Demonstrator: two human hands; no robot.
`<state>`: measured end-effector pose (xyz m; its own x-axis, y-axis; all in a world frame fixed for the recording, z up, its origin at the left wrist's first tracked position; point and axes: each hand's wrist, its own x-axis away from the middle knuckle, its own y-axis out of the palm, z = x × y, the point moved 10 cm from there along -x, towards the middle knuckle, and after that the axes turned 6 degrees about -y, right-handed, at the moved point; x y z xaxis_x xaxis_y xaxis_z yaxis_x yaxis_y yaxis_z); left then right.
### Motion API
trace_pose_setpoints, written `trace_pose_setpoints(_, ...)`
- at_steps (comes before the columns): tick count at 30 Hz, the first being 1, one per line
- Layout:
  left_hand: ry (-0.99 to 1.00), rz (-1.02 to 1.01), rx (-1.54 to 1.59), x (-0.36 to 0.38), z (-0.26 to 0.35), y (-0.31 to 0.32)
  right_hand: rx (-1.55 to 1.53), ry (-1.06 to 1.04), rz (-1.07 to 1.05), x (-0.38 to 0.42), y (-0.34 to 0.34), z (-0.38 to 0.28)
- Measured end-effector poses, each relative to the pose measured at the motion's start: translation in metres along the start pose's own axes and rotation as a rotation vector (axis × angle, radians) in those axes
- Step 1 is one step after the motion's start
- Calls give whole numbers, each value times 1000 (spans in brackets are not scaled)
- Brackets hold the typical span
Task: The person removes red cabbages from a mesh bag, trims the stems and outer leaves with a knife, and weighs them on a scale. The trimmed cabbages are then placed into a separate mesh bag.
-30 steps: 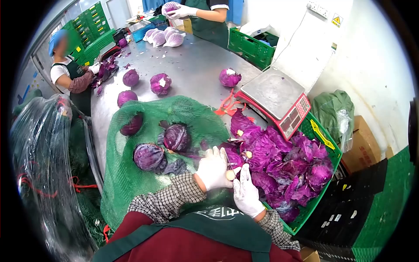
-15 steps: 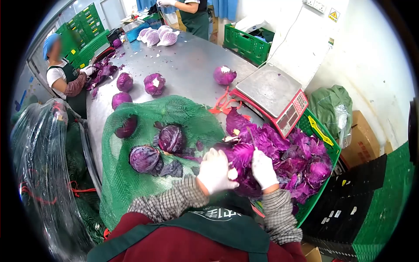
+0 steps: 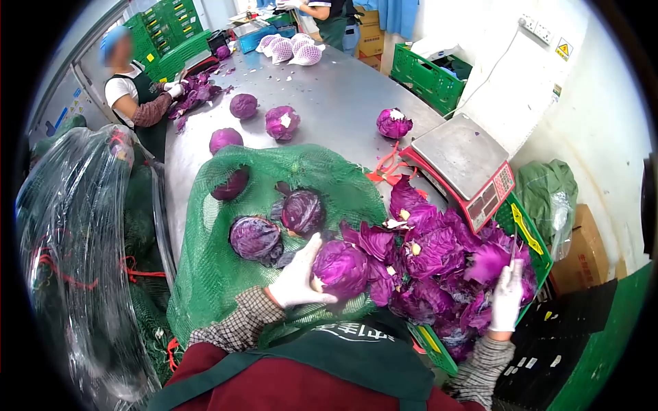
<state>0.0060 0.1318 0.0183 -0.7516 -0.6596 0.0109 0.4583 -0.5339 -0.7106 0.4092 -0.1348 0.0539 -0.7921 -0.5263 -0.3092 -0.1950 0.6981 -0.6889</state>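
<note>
Left hand: the white-gloved left hand point(image 3: 299, 277) is partly open, fingers and thumb spread around one side of a purple cabbage point(image 3: 341, 270), gripping it.
Cabbage in grip: against the left palm, in front of the apron point(image 3: 353, 356), its pale cut stem beside the fingers.
Right hand: the right hand point(image 3: 507, 299), gloved too, is closed around a knife point(image 3: 515, 248), blade pointing up and away from the wearer; it is well apart from the held cabbage, over the crate's far side.
Leaves: a heap of loose purple leaves point(image 3: 435, 252) fills the space between the two hands, in a green crate point(image 3: 543, 259).
Net: green mesh point(image 3: 205, 270) spreads beyond and beside the left hand, with two dark cabbages point(image 3: 256, 238) point(image 3: 303, 212) just past the fingers.
Scale: a red scale point(image 3: 463, 152) stands beyond the leaves, ahead of the right hand.
Table: farther out from both grips, the metal table point(image 3: 329, 103) carries loose cabbages point(image 3: 282, 122) and foam-wrapped ones point(image 3: 306, 54).
Co-worker: a person point(image 3: 130, 89) at the table's far left handles leaves.
</note>
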Motion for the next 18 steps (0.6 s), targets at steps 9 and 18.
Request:
trace_pose_setpoints(9,33,-59,-23,-45,21,12,-445,-621,-586,85,125,-211)
trace_pose_setpoints(18,47,-123,21,-48,8,21,-361,-723,-547,101,155,-225)
